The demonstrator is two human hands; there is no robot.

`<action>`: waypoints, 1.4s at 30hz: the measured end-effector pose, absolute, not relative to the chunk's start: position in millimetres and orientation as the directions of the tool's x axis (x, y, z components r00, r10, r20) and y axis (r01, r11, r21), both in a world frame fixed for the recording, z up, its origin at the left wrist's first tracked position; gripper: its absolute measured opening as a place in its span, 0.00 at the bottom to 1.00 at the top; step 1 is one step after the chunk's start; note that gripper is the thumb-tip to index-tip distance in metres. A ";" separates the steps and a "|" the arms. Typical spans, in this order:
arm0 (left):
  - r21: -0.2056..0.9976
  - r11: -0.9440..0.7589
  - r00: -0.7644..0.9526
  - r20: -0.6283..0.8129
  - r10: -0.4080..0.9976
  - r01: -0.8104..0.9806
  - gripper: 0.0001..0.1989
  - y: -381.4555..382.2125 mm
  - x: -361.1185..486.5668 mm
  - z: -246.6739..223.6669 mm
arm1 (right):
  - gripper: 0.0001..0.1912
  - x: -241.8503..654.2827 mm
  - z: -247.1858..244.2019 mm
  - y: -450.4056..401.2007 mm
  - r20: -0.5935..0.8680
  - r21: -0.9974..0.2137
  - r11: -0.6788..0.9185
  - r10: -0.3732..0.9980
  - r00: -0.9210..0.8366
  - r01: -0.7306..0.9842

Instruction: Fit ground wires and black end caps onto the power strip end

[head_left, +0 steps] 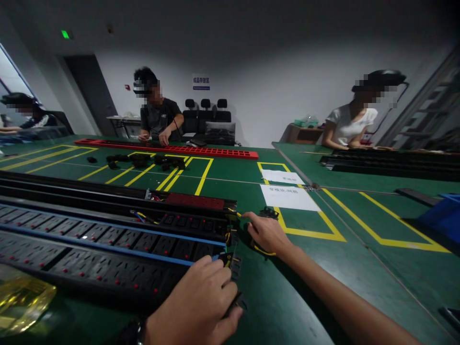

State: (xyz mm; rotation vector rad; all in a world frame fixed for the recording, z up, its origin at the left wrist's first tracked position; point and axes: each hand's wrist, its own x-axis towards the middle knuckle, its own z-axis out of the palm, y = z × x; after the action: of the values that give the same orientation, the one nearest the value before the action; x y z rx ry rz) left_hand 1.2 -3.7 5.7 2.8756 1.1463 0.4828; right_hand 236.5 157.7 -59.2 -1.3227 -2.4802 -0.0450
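Observation:
Long black power strips (118, 235) with sockets and red switches lie side by side at the left, blue strips running between them. My left hand (199, 299) is closed over the right end of the nearest strips, beside a black end piece (235, 266); what its fingers hold is hidden. My right hand (268, 232) reaches to a yellow wire (235, 213) at the end of a farther strip, its index finger and thumb close together at the wire's tip. Beneath and behind that hand sits a black end piece (269, 213) with another yellow wire (265, 250).
Behind the strips are black parts (140, 161) and a long red rack (172, 149). White papers (290, 197) lie at the centre right, a blue bin (443, 218) at the far right, yellow tape (21, 306) at the front left. Several people work across the table.

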 end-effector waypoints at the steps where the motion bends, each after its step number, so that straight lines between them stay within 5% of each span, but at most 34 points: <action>1: 0.124 -0.731 0.684 0.279 0.674 0.671 0.10 -3.4 1.2 5.6 | 0.22 236.6 -59.5 157.9 0.311 -0.132 0.559 0.807 -0.501 0.819; 42: 0.150 -0.729 0.676 0.289 0.678 0.668 0.09 -2.7 0.3 4.9 | 0.23 237.9 -63.2 160.0 0.355 -0.157 0.592 0.780 -0.514 0.790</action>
State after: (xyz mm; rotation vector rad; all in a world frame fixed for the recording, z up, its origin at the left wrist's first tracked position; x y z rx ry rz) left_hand 0.3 -2.7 4.9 2.8465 1.1436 0.5107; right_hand 237.9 160.0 -63.2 -1.2632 -2.4351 -0.0352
